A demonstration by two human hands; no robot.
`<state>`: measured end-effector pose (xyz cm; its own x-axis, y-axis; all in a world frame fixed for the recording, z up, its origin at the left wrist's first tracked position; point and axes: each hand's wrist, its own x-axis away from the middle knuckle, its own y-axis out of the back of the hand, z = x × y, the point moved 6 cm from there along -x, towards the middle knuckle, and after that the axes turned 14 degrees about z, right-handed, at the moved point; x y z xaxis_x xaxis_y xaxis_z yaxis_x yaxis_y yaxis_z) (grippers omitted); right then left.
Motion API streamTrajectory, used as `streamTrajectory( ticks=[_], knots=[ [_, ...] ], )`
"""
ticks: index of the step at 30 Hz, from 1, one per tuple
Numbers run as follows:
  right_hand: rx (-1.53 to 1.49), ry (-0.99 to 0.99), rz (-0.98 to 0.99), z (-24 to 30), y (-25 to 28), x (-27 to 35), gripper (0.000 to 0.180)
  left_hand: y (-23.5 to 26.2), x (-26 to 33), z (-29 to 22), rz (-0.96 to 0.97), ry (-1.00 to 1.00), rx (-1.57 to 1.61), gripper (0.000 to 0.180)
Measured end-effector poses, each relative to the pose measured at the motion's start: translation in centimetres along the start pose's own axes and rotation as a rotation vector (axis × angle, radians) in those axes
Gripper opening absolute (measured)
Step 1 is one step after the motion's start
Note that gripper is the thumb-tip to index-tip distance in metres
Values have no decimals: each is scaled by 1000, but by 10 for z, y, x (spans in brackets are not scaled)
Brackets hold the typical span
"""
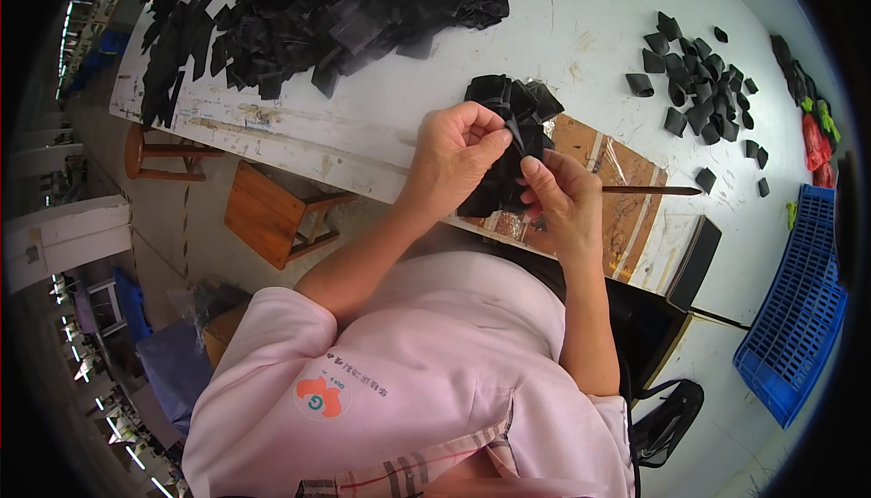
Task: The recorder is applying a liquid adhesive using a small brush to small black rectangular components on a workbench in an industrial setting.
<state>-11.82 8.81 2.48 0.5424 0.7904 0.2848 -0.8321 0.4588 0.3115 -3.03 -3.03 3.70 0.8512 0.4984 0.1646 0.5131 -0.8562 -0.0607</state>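
Note:
My left hand (454, 155) is closed, its thumb and forefinger pinching the tip of a small black strip of material (517, 132). The lower end of that strip meets my right hand (564, 197), whose thumb and fingers are closed on it. Right under both hands lies a bundle of black flat pieces (490, 191), with folded ones at its far end. A thin dark pointed stick (651, 190) sticks out to the right from behind my right hand. Whether my palm holds the stick or it lies on the table is hidden.
A large heap of black pieces (354, 22) covers the far left of the white table (581, 53). Small folded black loops (699, 90) lie scattered at the right. A brown board (626, 199) is under my hands. Wooden stools (263, 212) stand left; a blue crate (789, 307) is far right.

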Motion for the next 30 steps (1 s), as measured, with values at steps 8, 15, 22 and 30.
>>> streamTrajectory(
  ticks=[8,15,22,30],
  knots=[
    [195,390,-151,48,3,20,15,0,10,-18,85,-94,-150,4],
    [218,500,-143,54,6,27,9,-22,23,-34,41,-175,-404,4],
    [424,384,-350,39,21,40,9,-37,12,-16,156,-10,400,13],
    [-1342,44,377,17,16,41,9,-61,22,-45,212,-206,-121,16]
  ],
)
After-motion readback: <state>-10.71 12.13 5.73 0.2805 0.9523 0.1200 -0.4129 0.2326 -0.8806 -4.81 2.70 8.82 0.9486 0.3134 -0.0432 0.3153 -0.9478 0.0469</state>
